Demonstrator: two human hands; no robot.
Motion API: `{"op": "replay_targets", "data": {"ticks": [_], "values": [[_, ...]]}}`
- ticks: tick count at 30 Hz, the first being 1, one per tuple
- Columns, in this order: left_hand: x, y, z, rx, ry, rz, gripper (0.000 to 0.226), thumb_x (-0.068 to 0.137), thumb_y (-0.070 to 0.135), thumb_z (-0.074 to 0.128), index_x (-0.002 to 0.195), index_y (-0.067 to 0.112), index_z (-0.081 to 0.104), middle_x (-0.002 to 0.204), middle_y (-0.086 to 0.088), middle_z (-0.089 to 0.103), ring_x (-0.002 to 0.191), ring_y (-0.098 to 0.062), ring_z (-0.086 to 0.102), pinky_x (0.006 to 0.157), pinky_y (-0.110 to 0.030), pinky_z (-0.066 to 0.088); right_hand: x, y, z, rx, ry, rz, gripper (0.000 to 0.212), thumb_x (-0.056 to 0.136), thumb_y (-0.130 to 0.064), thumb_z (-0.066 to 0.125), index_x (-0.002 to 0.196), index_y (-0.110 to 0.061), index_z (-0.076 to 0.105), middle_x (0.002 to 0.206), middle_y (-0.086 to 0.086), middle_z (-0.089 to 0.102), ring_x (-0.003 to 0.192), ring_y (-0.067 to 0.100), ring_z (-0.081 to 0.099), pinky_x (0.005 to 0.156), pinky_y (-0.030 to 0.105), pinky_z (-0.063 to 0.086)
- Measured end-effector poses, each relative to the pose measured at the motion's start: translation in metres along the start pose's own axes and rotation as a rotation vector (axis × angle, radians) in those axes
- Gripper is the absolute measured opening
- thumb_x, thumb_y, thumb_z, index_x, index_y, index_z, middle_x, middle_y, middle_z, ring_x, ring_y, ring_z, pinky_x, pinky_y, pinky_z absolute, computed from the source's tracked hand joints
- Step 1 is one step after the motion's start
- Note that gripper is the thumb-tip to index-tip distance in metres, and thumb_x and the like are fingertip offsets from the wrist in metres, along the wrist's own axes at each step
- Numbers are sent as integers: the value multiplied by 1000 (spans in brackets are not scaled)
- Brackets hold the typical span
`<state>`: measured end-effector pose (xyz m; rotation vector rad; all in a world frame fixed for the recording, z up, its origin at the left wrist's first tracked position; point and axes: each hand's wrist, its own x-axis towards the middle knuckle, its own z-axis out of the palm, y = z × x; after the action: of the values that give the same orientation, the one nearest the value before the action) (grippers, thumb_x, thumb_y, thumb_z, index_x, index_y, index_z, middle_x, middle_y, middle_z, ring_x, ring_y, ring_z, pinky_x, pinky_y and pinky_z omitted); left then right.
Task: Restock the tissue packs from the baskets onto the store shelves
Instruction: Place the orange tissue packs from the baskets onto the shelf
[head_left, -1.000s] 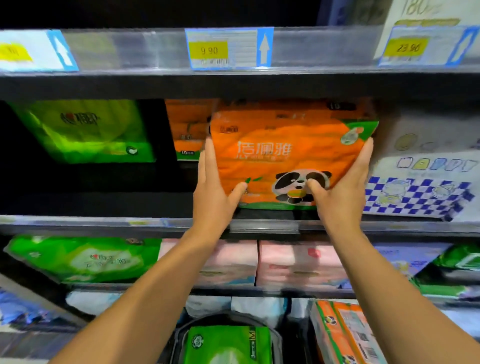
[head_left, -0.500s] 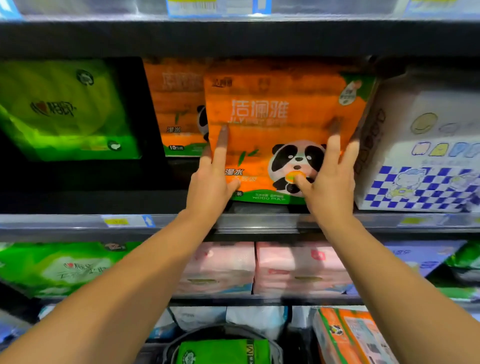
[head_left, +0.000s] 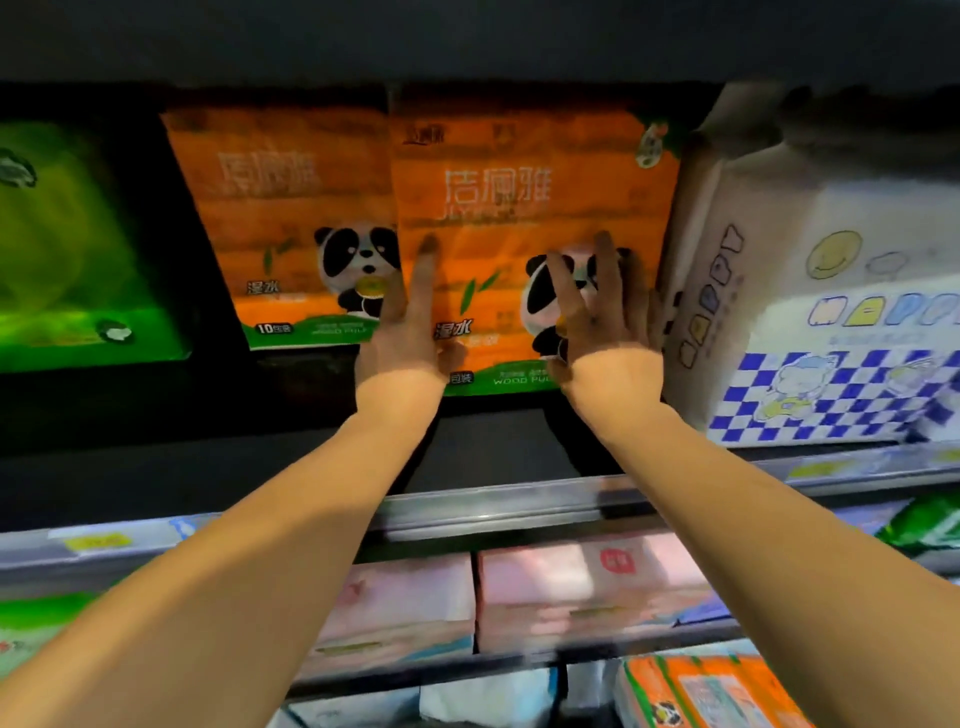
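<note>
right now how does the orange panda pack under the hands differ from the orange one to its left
The front orange pack has both the left hand and the right hand pressed flat on it; the rear orange pack is untouched. The front pack sits nearer the shelf edge and overlaps the rear pack's right side. Its panda is mostly hidden; the rear pack's panda shows. Both share the same orange design.

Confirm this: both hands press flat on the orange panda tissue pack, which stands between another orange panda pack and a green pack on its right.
Not quite. The head view shows the left hand and right hand on the orange panda tissue pack, but the white checkered pack is on its right; the second orange pack is on its left.
</note>
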<state>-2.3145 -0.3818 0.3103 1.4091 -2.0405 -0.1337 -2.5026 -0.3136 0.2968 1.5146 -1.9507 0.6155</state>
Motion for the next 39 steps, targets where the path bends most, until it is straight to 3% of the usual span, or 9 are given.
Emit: {"op": "replay_targets", "data": {"ticks": [6, 16, 21, 23, 25, 28, 31, 34, 39], "values": [[17, 15, 28, -96, 27, 86, 106, 85, 21, 72, 148, 49, -8, 158, -9, 25, 97, -42, 64, 76, -48, 53, 17, 20, 20, -49, -4, 41, 103, 75, -38, 81, 154, -33, 16, 163, 12, 20, 145, 49, 20, 110, 67, 25], [27, 10, 40, -95, 40, 120, 112, 83, 24, 76, 144, 49, -14, 158, -14, 20, 108, -45, 61, 84, -56, 54, 23, 24, 42, -65, -2, 65, 114, 75, -32, 83, 156, -38, 3, 164, 6, 5, 147, 46, 13, 112, 66, 22], [20, 7, 30, 58, -34, 139, 108, 88, 31, 70, 150, 43, -17, 161, -9, 16, 103, -39, 63, 73, -48, 55, 21, 22, 25, -51, -158, 87, 112, 82, -37, 77, 155, -41, -7, 166, 4, -7, 150, 43, 0, 114, 66, 22], [15, 7, 21, 104, -77, 134, 103, 90, 38, 65, 149, 44, -19, 163, -5, 12, 120, -38, 55, 78, -50, 54, 21, 19, 9, -43, -254, 82, 110, 82, -43, 75, 156, -39, -7, 166, 4, -11, 150, 42, -2, 115, 64, 19], [14, 12, 8, 113, -123, 103, 95, 92, 44, 60, 151, 44, -15, 165, -1, 4, 143, -36, 31, 98, -53, 46, 20, 14, -8, -53, -261, 62, 107, 80, -47, 73, 158, -36, 1, 166, 6, -4, 150, 43, 4, 115, 62, 19], [3, 22, -16, 171, -149, 104, 82, 94, 50, 53, 156, 33, 2, 165, -3, 1, 150, -35, 10, 115, -50, 29, 13, 7, -38, -35, -356, 44, 92, 84, -50, 66, 157, -30, 14, 165, 7, 8, 149, 41, 6, 115, 59, 21], [-27, 25, -39, 202, -123, 130, 77, 93, 49, 55, 156, 25, 17, 162, -8, 19, 145, -37, 23, 111, -49, 33, -10, -3, -77, -86, -447, -23, 77, 91, -53, 54, 154, -24, 23, 158, 13, 27, 143, 41, 24, 109, 49, 32], [-71, 24, -64, 294, -180, 185, 70, 92, 48, 54, 151, 17, 31, 148, -12, 42, 131, -36, 41, 104, -46, 41, -41, -10, -117, -35, -508, -125, 68, 94, -46, 52, 149, -11, 34, 149, 18, 40, 135, 35, 34, 114, 44, 25], [-153, 19, -98, 226, -363, 228, 69, 95, 43, 54, 153, 14, 29, 153, -11, 36, 138, -30, 34, 116, -42, 27, -99, -22, -173, 90, -633, -127, 71, 94, -43, 55, 152, -8, 32, 152, 16, 39, 142, 31, 30, 119, 39, 14]]}}
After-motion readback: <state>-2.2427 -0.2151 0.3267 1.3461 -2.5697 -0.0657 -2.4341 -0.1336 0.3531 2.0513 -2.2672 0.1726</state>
